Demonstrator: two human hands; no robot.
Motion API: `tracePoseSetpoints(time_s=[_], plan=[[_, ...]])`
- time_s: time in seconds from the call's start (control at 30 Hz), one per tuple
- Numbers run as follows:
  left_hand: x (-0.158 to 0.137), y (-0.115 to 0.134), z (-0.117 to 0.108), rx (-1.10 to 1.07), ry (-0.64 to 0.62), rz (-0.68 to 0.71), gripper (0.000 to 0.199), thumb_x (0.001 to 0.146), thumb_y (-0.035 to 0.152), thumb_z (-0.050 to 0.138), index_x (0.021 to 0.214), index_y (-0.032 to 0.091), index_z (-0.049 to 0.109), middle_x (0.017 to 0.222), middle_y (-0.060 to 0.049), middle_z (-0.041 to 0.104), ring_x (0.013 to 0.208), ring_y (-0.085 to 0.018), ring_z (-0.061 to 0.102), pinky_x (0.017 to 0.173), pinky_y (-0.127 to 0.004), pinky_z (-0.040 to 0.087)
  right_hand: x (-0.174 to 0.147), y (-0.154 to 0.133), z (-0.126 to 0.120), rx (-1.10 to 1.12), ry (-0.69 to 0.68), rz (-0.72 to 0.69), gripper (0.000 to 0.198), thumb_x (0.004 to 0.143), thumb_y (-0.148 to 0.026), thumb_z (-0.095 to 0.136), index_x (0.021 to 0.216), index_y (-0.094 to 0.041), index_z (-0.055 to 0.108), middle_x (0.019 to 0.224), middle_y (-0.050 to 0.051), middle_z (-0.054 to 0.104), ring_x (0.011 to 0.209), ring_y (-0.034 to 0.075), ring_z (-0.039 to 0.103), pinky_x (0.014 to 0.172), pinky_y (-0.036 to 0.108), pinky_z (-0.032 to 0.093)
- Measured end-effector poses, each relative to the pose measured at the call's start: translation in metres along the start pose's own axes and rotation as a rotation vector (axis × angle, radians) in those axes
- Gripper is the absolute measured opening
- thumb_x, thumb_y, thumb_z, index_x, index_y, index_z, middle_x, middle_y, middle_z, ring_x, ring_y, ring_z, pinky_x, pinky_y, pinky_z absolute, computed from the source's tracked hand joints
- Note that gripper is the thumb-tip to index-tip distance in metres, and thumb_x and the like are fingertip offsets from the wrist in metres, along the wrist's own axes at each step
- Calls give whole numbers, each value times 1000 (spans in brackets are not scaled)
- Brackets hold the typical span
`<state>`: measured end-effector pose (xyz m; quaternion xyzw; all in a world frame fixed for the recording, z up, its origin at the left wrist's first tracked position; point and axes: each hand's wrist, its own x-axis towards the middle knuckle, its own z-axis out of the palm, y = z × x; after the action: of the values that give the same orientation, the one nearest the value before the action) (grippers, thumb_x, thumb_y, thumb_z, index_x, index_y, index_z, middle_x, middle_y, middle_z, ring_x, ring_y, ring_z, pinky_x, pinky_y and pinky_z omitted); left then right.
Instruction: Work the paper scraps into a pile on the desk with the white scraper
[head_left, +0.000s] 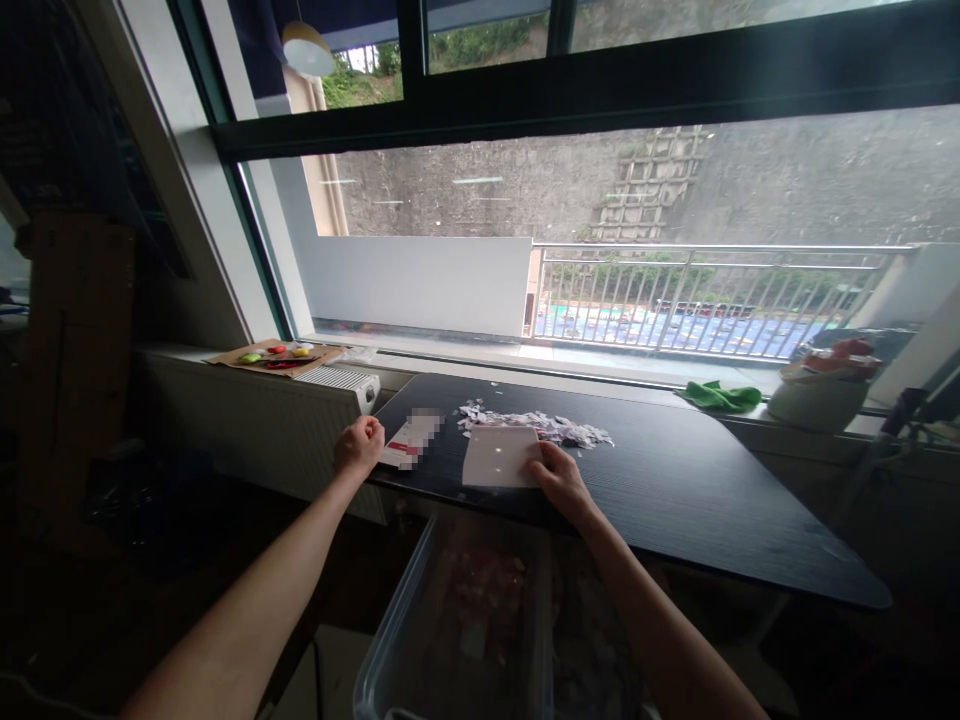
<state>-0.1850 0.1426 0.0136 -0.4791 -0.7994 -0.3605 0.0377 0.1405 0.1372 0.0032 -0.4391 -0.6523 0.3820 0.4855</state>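
Observation:
My right hand [562,480] grips a pale rectangular card [499,457] by its right edge, thumb on its face, over the front of the dark table. Behind the card lies a spread of torn paper scraps [570,428], partly covered by it. My left hand [360,447] is closed, fingers curled, at the table's left front edge. Whatever its fingers hold, if anything, is hidden. Just right of it, a white printed card with a red band [401,452] lies on the tabletop, part of it blurred out.
Below the table's front edge stands a clear plastic bin [394,610] with reddish and pale contents. A green cloth [721,396] and a pale bucket [817,395] sit on the sill at right. At left, a cardboard piece [225,357] bearing colourful items rests above a radiator [345,378].

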Motion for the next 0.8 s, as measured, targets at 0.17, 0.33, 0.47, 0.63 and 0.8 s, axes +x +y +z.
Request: tracePoseSetpoints(time_s=[0.17, 0.33, 0.47, 0.63, 0.8], plan=[[1, -1, 1, 1, 2, -10, 24, 76, 28, 42, 85, 19, 63, 81, -6, 68, 77, -21, 61, 59, -26, 40, 1, 2, 0, 13, -7, 10, 23, 63, -26, 52, 82, -16, 61, 69, 0, 62, 63, 14, 55, 57, 24, 43], [1, 0, 0, -2, -2, -17, 24, 76, 28, 42, 85, 19, 63, 83, -6, 68, 77, -21, 61, 59, -26, 40, 0, 1, 1, 48, -35, 12, 23, 62, -25, 52, 81, -16, 61, 69, 0, 62, 62, 14, 54, 57, 24, 43], [1, -1, 1, -7, -5, -9, 24, 76, 28, 41, 84, 19, 62, 82, -7, 68, 74, -21, 61, 57, -26, 39, -2, -1, 1, 50, -25, -2, 22, 63, -24, 51, 80, -16, 62, 67, -1, 61, 62, 13, 53, 55, 23, 42], [2, -3, 2, -4, 5, -4, 24, 76, 29, 41, 83, 19, 62, 82, -7, 67, 75, -21, 61, 57, -26, 39, -1, 0, 0, 47, -28, -1, 22, 63, -24, 51, 81, -16, 63, 67, -1, 61, 62, 14, 53, 55, 23, 42], [1, -2, 2, -6, 0, 0, 24, 76, 29, 41, 83, 20, 62, 81, -6, 68, 73, -21, 61, 55, -26, 39, -1, 0, 0, 49, -28, -13, 23, 63, -24, 51, 81, -16, 63, 67, -1, 61, 62, 14, 54, 54, 23, 43]])
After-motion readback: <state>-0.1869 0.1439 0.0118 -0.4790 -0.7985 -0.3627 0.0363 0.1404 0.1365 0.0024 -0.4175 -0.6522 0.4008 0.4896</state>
